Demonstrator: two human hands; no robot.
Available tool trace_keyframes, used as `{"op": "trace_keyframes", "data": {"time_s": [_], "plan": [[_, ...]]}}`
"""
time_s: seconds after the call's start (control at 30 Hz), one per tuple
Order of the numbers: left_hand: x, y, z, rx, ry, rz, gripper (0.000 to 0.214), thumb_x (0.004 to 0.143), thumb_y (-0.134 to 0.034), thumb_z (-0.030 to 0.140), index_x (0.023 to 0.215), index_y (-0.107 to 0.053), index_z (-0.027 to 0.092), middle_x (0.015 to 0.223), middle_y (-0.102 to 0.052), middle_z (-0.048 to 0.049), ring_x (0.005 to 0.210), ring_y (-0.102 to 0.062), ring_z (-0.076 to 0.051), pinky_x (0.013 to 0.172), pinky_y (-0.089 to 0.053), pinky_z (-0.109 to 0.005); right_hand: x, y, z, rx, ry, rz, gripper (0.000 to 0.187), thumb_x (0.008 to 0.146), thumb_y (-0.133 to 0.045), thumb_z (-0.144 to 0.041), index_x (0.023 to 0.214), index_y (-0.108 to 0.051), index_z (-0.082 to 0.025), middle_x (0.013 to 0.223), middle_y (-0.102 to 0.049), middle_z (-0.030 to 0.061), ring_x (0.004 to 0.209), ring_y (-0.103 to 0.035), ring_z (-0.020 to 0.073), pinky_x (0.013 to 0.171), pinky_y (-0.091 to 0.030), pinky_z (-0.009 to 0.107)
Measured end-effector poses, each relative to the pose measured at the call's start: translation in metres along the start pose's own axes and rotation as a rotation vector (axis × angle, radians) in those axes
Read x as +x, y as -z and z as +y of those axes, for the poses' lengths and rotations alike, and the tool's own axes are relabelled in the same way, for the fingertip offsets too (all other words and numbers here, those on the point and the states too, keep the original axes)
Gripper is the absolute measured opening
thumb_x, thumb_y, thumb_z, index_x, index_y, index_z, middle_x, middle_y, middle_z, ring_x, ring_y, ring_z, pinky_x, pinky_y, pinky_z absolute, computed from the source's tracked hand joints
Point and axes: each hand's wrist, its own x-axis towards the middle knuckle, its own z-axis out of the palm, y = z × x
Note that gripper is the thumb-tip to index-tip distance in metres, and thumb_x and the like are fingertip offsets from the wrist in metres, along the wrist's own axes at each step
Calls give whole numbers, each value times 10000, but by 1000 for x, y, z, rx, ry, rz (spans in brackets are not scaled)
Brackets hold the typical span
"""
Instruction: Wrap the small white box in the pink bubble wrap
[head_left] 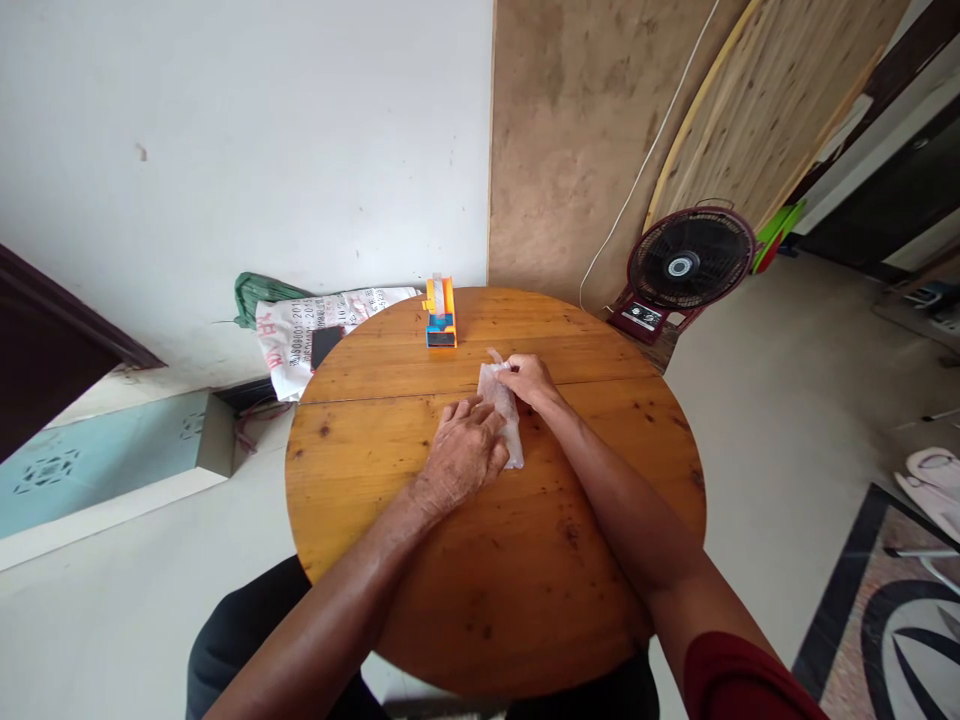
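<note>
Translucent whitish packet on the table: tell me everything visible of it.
The translucent whitish oblong packet looks like crinkled plastic or bubble wrap, with a small clear flap sticking out at its far end. It lies on the round brown wooden table, its length running away from the camera and slightly leftward. The left hand covers part of its left side; the right hand seems to pinch its far right edge. Contents, if any, can't be made out.
</note>
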Motion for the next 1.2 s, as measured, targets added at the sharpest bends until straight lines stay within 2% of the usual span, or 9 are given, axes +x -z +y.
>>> {"op": "trace_keyframes", "data": {"time_s": [0.33, 0.5, 0.7, 0.87, 1.0, 1.2], "plan": [[0, -2, 0, -8, 34, 18, 280, 847, -518, 180, 1073, -682, 183, 1189, -677, -103, 1231, -505, -300, 1024, -372, -449, 2, -2, 4, 92, -7, 1, 183, 664, -608, -321, 554, -533, -195, 519, -449, -60, 544, -401, 107, 502, -251, 243], [-1, -3, 0, -23, 57, 21, 274, 849, -530, 176, 1070, -688, 206, 1188, -682, -89, 1202, -521, -282, 1018, -373, -438, -1, 2, 1, 186, -30, -5, 189, 669, -600, -361, 600, -531, -199, 546, -457, -63, 557, -427, 106, 497, -301, 218], [0, -2, 1, -16, 89, -8, 287, 857, -534, 188, 1097, -689, 215, 1151, -697, -82, 1174, -541, -283, 983, -386, -430, -10, 15, -16, 651, -193, -174, 215, 629, -674, -344, 686, -522, -204, 671, -593, -34, 602, -555, 130, 541, -439, 232], [-1, 1, 4, 2, 118, -25, 295, 865, -537, 209, 1106, -707, 211, 1131, -679, -93, 1105, -551, -289, 957, -394, -432, -18, 25, -27, 773, -259, -278, 268, 649, -729, -347, 753, -532, -198, 731, -657, -4, 618, -597, 132, 601, -483, 250], [-2, 3, 5, 43, 178, -10, 296, 870, -562, 278, 1107, -734, 240, 1120, -630, -122, 1051, -530, -310, 905, -409, -443, -32, 35, -35, 792, -238, -318, 303, 673, -735, -389, 799, -532, -204, 748, -653, -3, 647, -609, 139, 625, -497, 254], [-2, -1, 3, 17, 216, 13, 285, 868, -579, 292, 1096, -739, 231, 1060, -592, -115, 1019, -530, -274, 934, -420, -404, -55, 38, -45, 842, -178, -270, 299, 698, -735, -384, 755, -504, -203, 723, -620, -37, 647, -598, 124, 639, -480, 245]]}}
